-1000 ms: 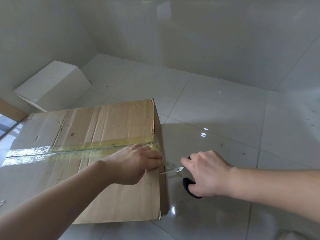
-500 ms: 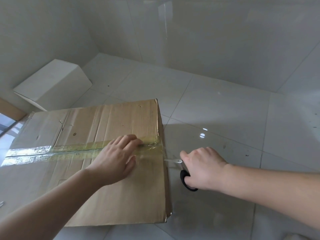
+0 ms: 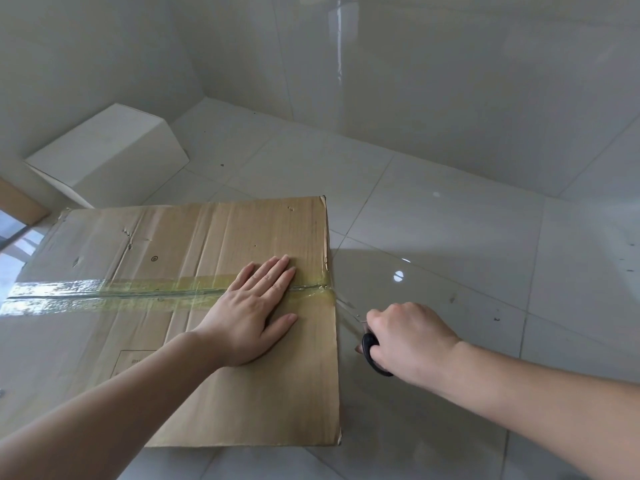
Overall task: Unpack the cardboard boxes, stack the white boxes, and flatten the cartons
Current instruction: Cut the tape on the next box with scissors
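L hand (image 3: 254,308) went from pinching tape at carton edge to flat, fingers straight, pressing on carton (image 3: 194,317) top over taped seam (image 3: 145,295). R hand (image 3: 408,341) clenched on scissors (image 3: 372,351), blade tip now near seam end at right edge. I read: bracing done, cut about to start. Carton still sealed, on floor (image 3: 433,237); white box (image 3: 107,154) by wall, well apart.

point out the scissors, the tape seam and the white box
scissors (image 3: 372,351): head view, black handle loop below the right hand
tape seam (image 3: 138,294): head view, middle of the yellowed strip
white box (image 3: 114,147): head view, top face
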